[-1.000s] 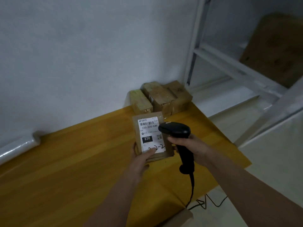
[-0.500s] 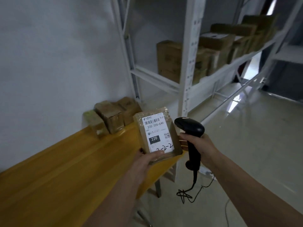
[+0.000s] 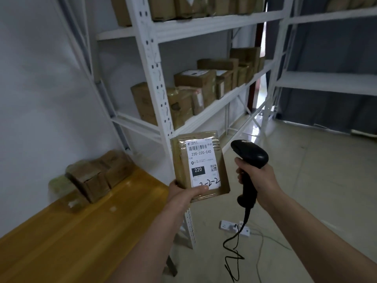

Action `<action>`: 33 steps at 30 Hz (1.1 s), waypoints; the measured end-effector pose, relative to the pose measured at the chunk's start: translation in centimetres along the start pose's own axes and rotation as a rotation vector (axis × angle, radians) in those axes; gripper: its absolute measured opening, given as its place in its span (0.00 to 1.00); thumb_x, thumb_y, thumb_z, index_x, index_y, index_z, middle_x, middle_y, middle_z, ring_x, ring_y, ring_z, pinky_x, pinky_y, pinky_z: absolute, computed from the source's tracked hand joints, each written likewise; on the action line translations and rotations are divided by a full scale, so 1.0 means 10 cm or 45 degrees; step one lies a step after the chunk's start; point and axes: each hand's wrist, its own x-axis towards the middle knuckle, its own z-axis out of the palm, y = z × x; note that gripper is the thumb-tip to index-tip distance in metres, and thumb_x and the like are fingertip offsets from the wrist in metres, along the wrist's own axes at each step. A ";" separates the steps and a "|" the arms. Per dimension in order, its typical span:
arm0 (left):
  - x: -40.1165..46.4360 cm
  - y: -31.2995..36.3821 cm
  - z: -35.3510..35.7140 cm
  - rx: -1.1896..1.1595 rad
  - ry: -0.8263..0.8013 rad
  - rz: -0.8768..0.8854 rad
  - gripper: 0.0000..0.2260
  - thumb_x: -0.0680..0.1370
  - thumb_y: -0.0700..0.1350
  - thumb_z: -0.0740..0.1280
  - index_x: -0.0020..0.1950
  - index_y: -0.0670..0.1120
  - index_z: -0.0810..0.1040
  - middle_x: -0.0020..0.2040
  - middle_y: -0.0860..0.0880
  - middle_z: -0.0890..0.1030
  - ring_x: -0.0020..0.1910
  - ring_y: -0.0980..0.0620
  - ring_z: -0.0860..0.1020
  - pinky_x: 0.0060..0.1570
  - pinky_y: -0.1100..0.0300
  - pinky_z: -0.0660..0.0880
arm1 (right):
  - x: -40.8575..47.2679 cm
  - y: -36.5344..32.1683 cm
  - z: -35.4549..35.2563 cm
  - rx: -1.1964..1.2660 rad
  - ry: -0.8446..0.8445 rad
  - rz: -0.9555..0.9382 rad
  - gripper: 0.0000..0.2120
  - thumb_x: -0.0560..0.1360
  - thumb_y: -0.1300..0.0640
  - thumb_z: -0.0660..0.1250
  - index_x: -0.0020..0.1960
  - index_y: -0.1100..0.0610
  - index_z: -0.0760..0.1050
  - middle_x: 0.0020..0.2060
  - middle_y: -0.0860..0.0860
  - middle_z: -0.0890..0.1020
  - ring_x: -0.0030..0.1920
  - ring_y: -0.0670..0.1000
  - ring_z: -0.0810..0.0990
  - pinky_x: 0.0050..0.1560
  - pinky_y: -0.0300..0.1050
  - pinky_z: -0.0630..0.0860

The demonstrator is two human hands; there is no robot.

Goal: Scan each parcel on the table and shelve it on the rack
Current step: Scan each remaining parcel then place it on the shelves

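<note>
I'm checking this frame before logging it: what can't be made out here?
- Head view: small print on the parcel label, too small to read.
- Left hand fingers: all but one hidden behind the parcel.
- Parcels on the table: blurred.
- Top rack shelf boxes: cut off by the frame edge.

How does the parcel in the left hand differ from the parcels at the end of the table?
The held parcel is flat, off the table and shows a white label reading 220-220-C40. The table parcels are blockier, rest on the yellow table by the wall and show no readable label. All are brown.
</note>
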 end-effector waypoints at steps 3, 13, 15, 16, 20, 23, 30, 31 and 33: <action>0.18 0.21 0.26 0.053 -0.017 0.068 0.41 0.55 0.49 0.84 0.65 0.47 0.73 0.54 0.49 0.83 0.52 0.50 0.81 0.52 0.55 0.78 | 0.17 -0.18 -0.15 0.074 0.027 -0.079 0.06 0.72 0.60 0.74 0.48 0.60 0.80 0.35 0.56 0.83 0.35 0.54 0.81 0.42 0.48 0.79; 1.22 1.05 1.26 0.110 -0.089 0.212 0.29 0.59 0.48 0.82 0.58 0.47 0.78 0.47 0.54 0.85 0.39 0.62 0.82 0.29 0.74 0.72 | 1.23 -0.87 -0.40 0.101 0.033 -0.285 0.09 0.72 0.58 0.74 0.50 0.51 0.79 0.45 0.55 0.85 0.47 0.54 0.84 0.45 0.47 0.80; 1.48 1.26 1.46 0.131 -0.106 0.235 0.28 0.60 0.48 0.82 0.57 0.47 0.78 0.48 0.53 0.85 0.42 0.61 0.82 0.32 0.72 0.72 | 1.53 -1.04 -0.41 0.081 0.018 -0.323 0.09 0.72 0.58 0.74 0.49 0.49 0.78 0.43 0.53 0.85 0.47 0.54 0.84 0.46 0.48 0.81; 1.62 1.37 1.56 0.130 -0.112 0.250 0.27 0.60 0.48 0.82 0.56 0.48 0.78 0.48 0.53 0.85 0.41 0.61 0.82 0.32 0.72 0.73 | 1.69 -1.13 -0.41 0.069 0.011 -0.339 0.09 0.72 0.58 0.74 0.49 0.48 0.78 0.42 0.52 0.85 0.48 0.53 0.84 0.46 0.48 0.80; 2.14 1.82 1.88 0.122 -0.103 0.316 0.26 0.60 0.47 0.83 0.54 0.49 0.79 0.45 0.55 0.84 0.37 0.64 0.81 0.28 0.75 0.71 | 2.35 -1.47 -0.37 0.021 -0.031 -0.377 0.09 0.72 0.56 0.74 0.50 0.47 0.78 0.40 0.47 0.86 0.47 0.53 0.84 0.49 0.51 0.80; 2.50 2.13 2.10 0.114 -0.083 0.348 0.28 0.59 0.48 0.83 0.56 0.48 0.76 0.48 0.54 0.84 0.42 0.60 0.81 0.33 0.69 0.73 | 2.77 -1.65 -0.34 0.001 -0.060 -0.411 0.11 0.72 0.55 0.74 0.53 0.48 0.79 0.43 0.50 0.87 0.49 0.54 0.84 0.52 0.54 0.80; 2.98 2.75 2.66 0.175 -0.120 0.453 0.40 0.59 0.49 0.83 0.68 0.47 0.71 0.58 0.50 0.80 0.55 0.52 0.79 0.54 0.58 0.75 | 3.38 -1.95 -0.46 0.069 -0.061 -0.457 0.15 0.71 0.57 0.75 0.55 0.48 0.79 0.46 0.48 0.86 0.51 0.51 0.83 0.56 0.50 0.77; 3.04 2.86 2.73 0.198 -0.115 0.479 0.40 0.57 0.50 0.82 0.67 0.47 0.72 0.58 0.50 0.80 0.55 0.51 0.79 0.56 0.55 0.76 | 3.46 -2.01 -0.46 0.091 -0.062 -0.482 0.15 0.71 0.57 0.75 0.55 0.48 0.80 0.46 0.48 0.86 0.50 0.50 0.84 0.54 0.48 0.78; 3.15 3.09 2.87 0.242 -0.084 0.525 0.42 0.53 0.52 0.81 0.66 0.47 0.72 0.58 0.49 0.81 0.56 0.47 0.80 0.59 0.50 0.77 | 3.62 -2.14 -0.46 0.123 -0.052 -0.529 0.14 0.71 0.58 0.75 0.54 0.48 0.80 0.45 0.48 0.86 0.46 0.47 0.85 0.48 0.44 0.77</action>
